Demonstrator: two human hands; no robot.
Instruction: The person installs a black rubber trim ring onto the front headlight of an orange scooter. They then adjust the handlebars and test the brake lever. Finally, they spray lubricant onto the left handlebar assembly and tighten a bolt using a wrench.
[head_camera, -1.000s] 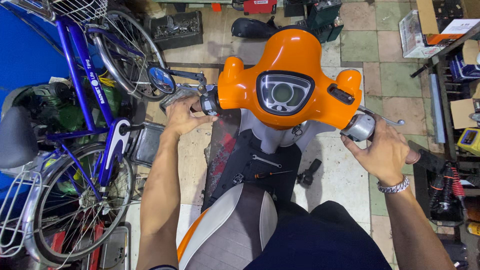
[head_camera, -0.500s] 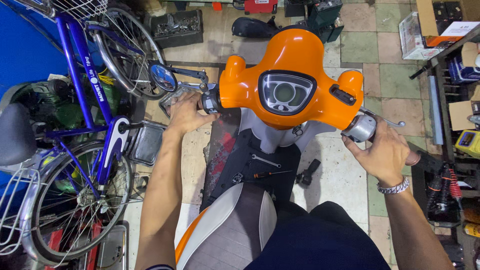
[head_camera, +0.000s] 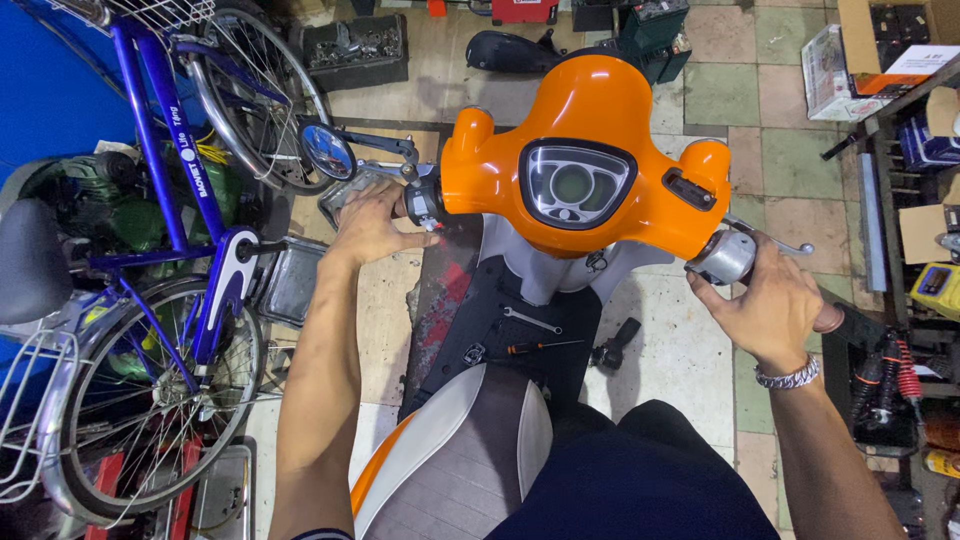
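I sit on an orange scooter (head_camera: 590, 110) and look down on its handlebar cover and round gauge (head_camera: 573, 185). My left hand (head_camera: 372, 225) is closed around the left handlebar grip, just under the round mirror (head_camera: 327, 151). My right hand (head_camera: 775, 310) wraps the right grip beside the silver switch housing (head_camera: 723, 258), with the brake lever (head_camera: 775, 238) sticking out above the fingers. A metal bracelet circles my right wrist. The grey and white seat (head_camera: 470, 465) is below me.
A wrench (head_camera: 532, 320) and a screwdriver (head_camera: 535, 348) lie on the scooter's black footboard. A blue bicycle (head_camera: 165, 200) stands close on the left. Shelves with boxes and shock springs (head_camera: 890, 375) line the right side. Crates and a black seat sit ahead on the tiled floor.
The handlebar has turned slightly, so its right end sits a bit lower. Both hands stayed on their grips.
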